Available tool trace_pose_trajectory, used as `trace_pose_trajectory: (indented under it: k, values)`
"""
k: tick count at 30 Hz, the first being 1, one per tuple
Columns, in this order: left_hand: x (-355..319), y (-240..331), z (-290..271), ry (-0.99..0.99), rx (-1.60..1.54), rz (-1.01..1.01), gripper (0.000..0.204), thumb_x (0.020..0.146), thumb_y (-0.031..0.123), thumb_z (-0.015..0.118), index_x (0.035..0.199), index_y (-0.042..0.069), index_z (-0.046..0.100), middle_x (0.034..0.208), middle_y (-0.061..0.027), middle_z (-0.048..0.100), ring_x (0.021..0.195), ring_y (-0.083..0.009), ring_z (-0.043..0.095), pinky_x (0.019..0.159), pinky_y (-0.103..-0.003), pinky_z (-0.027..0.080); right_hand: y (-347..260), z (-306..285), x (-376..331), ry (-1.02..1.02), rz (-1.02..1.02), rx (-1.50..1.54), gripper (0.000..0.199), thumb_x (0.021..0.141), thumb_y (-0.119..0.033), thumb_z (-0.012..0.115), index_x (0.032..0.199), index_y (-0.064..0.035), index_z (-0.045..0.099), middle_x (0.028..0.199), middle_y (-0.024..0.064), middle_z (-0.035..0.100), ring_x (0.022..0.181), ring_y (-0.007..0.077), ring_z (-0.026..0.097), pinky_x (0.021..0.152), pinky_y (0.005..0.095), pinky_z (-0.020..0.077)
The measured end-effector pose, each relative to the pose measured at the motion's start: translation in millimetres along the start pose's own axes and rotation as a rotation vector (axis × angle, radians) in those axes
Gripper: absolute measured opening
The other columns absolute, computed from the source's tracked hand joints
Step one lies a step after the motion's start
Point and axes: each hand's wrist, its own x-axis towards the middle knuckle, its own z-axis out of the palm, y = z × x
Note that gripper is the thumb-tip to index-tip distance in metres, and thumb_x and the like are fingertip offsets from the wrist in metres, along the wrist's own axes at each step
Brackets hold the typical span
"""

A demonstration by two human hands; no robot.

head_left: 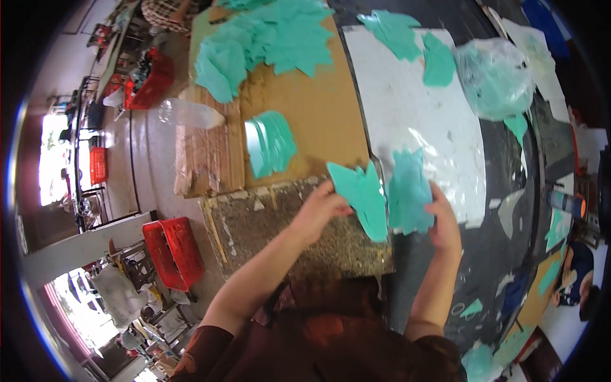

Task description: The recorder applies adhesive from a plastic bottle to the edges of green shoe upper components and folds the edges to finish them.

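Observation:
My left hand [321, 213] is closed on the edge of a flat green cut piece [361, 200] with pointed tips; I cannot tell its material. Just right of it, my right hand [445, 219] grips the side of a bluish-green piece [408, 191] with a jagged top edge, above the near end of a white sheet [423, 108]. The two pieces are held close side by side. Beyond my left hand, a small stack of curved green pieces [273, 146] rests on brown cardboard [318, 114]. A large heap of similar jagged pieces [273, 44] covers the far end of the cardboard.
Two loose green pieces [439, 60] lie on the white sheet beside a knotted clear plastic bag [495, 79]. A clear bottle [191, 113] lies at the cardboard's left edge. Red crates [173, 253] stand off to the left. Other people [576, 280] are at the far left and right edge.

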Motion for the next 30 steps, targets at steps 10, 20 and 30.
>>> trace_pose_trajectory:
  k: [10, 20, 30]
  values:
    - [-8.4, 3.5, -22.6, -0.005, -0.042, 0.194, 0.038, 0.084, 0.006, 0.053, 0.121, 0.005, 0.052, 0.110, -0.0052, 0.058, 0.098, -0.0162, 0.057, 0.086, -0.032, 0.047, 32.7, -46.1, 0.3, -0.029, -0.011, 0.341, 0.071, 0.069, -0.013, 0.051, 0.137, 0.0037, 0.039, 0.121, 0.0145, 0.056, 0.099, 0.0195, 0.061, 0.075, 0.0273, 0.0530]
    - [-40.9, 18.2, 27.7, -0.193, 0.811, 0.731, 0.037, 0.078, 0.015, 0.060, 0.113, 0.008, 0.055, 0.099, -0.0138, 0.057, 0.100, -0.0330, 0.056, 0.091, -0.040, 0.043, -0.2, 26.8, -22.3, 0.106, -0.104, 0.051, 0.073, 0.064, -0.008, 0.047, 0.136, 0.0030, 0.042, 0.123, 0.0145, 0.055, 0.113, 0.0252, 0.055, 0.098, 0.0346, 0.0434]
    - [-53.4, 21.7, 24.1, -0.173, 1.200, 1.012, 0.046, 0.074, 0.024, 0.071, 0.116, 0.012, 0.057, 0.121, -0.0096, 0.049, 0.119, -0.0289, 0.046, 0.107, -0.052, 0.030, 43.5, 30.9, 2.2, -0.047, 0.006, 0.762, 0.048, 0.074, -0.012, 0.051, 0.119, 0.0035, 0.053, 0.108, 0.0165, 0.063, 0.096, 0.0279, 0.063, 0.087, 0.0393, 0.0510]
